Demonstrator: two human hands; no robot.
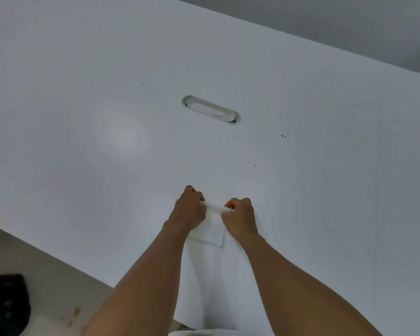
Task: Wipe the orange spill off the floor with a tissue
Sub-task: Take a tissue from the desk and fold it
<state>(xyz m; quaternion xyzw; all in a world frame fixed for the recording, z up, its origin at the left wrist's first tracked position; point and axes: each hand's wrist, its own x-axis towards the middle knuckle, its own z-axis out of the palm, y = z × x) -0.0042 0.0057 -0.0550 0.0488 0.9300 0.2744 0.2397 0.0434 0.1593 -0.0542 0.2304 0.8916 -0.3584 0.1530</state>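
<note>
A white tissue (212,230) lies on the white table (107,117), its far edge lifted and folded over. My left hand (189,209) pinches that edge at the left and my right hand (239,218) pinches it at the right, both with fingers closed on it. The orange spill (76,311) shows as small orange spots on the grey floor at the lower left, beside my left forearm.
An oval cable slot (211,110) sits in the table beyond my hands. A black object (5,304) rests on the floor at the lower left corner. The table's near edge runs diagonally from left down to the bottom centre. Grey floor lies past the far edge, top right.
</note>
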